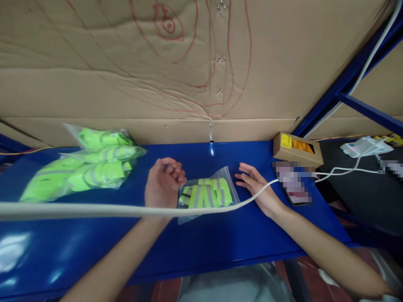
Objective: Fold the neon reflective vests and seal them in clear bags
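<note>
**Bagged vest between two hands**

While the left hand [163,183] rests curled and empty against the bagged vest [206,193] on the blue table [220,239], the right hand [256,184] lies open beside it. The white cable [126,211] crossing both wrists could snag and drag the slippery bag.

Hands: two, left hand [163,183] and right hand [258,186]
Bagged vests in the stack [85,165]: at least three, exact count unclear
Bagged vest between the hands [206,193]: one
Small cardboard box [297,149]: one
White cable [126,210]: one across the blue table [201,243]
</note>
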### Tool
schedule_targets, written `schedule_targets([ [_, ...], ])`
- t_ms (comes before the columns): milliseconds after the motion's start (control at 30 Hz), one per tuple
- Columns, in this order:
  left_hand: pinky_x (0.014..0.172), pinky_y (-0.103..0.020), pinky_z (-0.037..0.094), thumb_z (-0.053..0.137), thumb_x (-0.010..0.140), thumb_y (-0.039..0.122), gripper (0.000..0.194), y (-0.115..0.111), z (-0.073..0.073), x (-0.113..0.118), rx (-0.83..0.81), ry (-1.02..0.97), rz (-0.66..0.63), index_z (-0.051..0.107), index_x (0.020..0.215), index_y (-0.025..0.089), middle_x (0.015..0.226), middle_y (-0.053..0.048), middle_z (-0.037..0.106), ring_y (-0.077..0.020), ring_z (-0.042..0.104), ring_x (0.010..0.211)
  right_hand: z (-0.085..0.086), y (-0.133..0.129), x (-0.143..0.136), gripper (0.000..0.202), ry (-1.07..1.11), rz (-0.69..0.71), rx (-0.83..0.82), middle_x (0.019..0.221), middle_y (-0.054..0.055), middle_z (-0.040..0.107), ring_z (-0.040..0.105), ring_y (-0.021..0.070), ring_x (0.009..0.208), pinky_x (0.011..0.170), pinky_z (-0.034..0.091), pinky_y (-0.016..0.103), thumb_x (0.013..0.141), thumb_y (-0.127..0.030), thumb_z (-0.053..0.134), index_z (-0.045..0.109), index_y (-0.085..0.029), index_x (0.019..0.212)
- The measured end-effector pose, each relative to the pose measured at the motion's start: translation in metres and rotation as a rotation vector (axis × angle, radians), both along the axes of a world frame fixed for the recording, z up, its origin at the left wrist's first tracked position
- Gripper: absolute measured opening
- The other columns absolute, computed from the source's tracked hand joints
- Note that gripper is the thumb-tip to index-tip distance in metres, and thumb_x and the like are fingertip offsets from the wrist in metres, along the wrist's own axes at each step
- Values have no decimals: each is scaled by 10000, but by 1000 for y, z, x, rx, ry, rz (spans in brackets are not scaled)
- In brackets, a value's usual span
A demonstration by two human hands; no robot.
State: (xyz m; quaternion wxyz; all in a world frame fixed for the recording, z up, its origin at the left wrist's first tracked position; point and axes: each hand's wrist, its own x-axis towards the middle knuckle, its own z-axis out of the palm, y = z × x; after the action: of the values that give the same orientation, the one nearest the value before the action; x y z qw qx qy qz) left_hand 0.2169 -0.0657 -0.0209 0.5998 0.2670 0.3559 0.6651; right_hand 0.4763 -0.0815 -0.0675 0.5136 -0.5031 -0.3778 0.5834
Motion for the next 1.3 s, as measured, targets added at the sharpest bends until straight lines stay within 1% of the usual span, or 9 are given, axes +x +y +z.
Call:
schedule_targets([
  [67, 528, -216, 407, 650, 868, 411, 234, -3, -3, 3, 46, 70, 14, 589, 805, 194, 712, 3, 510, -117, 481, 601, 2, 0, -1, 448, 28, 44, -40, 1310, 82, 618, 694, 231, 1080, 898, 595, 399, 844, -358, 749, 613, -268, 1262],
  [167, 548, -222, 391, 660, 889, 357, 206, -12, -11, 9, 182, 356, 61, 598, 776, 196, 689, 2, 551, -121, 486, 615, 6, 0, 0, 419, 60, 137, -151, 1091, 87, 713, 731, 204, 827, 637, 619, 332, 852, -296, 727, 608, -219, 1247],
  [267, 558, -230, 376, 640, 933, 390, 243, -26, -19, 17, 254, 681, -69, 631, 796, 190, 677, 5, 562, -118, 480, 613, 10, -2, -1, 388, 146, 209, -256, 982, 91, 754, 692, 154, 645, 509, 562, 260, 808, -222, 744, 672, -156, 1183],
  [367, 545, -249, 361, 597, 953, 406, 281, -38, -24, 27, 283, 876, -264, 624, 776, 189, 651, 13, 543, -122, 467, 583, 12, -5, -4, 377, 220, 299, -268, 935, 80, 766, 673, 121, 630, 551, 554, 228, 751, -192, 800, 736, -131, 1118],
  [467, 556, -267, 369, 593, 942, 355, 259, -42, -24, 35, 402, 1002, -351, 618, 745, 190, 649, 6, 565, -131, 485, 581, 12, -7, -7, 363, 210, 349, -245, 932, 58, 760, 656, 104, 632, 575, 541, 222, 721, -200, 835, 767, -150, 1075],
  [767, 543, -279, 364, 586, 956, 262, 206, -41, -22, 32, 554, 1027, -263, 608, 760, 204, 648, 2, 582, -139, 498, 559, 12, -8, -7, 346, 173, 347, -225, 898, 34, 741, 613, 111, 644, 589, 494, 232, 691, -198, 824, 776, -189, 1034],
  [1067, 762, -338, 403, 563, 935, 168, 133, -45, -25, 31, 822, 1260, -249, 598, 812, 202, 732, 6, 620, -160, 552, 721, 19, -9, -11, 331, 173, 336, -229, 870, 8, 720, 589, 85, 610, 567, 475, 209, 657, -180, 817, 761, -178, 984],
  [1200, 851, -412, 400, 658, 890, 325, 109, -53, -27, 39, 839, 1501, -318, 654, 902, 217, 927, -41, 658, -226, 582, 879, 14, -9, -11, 346, 141, 344, -197, 842, 6, 710, 639, 103, 639, 599, 528, 221, 693, -219, 825, 717, -172, 1018],
  [1300, 929, -491, 397, 799, 747, 479, 416, -59, -31, 47, 732, 1698, -320, 681, 1071, 246, 1118, -90, 637, -325, 560, 1050, 6, -11, -12, 360, 7, 382, -198, 727, -3, 675, 665, 136, 583, 541, 570, 258, 764, -403, 842, 639, -170, 949],
])
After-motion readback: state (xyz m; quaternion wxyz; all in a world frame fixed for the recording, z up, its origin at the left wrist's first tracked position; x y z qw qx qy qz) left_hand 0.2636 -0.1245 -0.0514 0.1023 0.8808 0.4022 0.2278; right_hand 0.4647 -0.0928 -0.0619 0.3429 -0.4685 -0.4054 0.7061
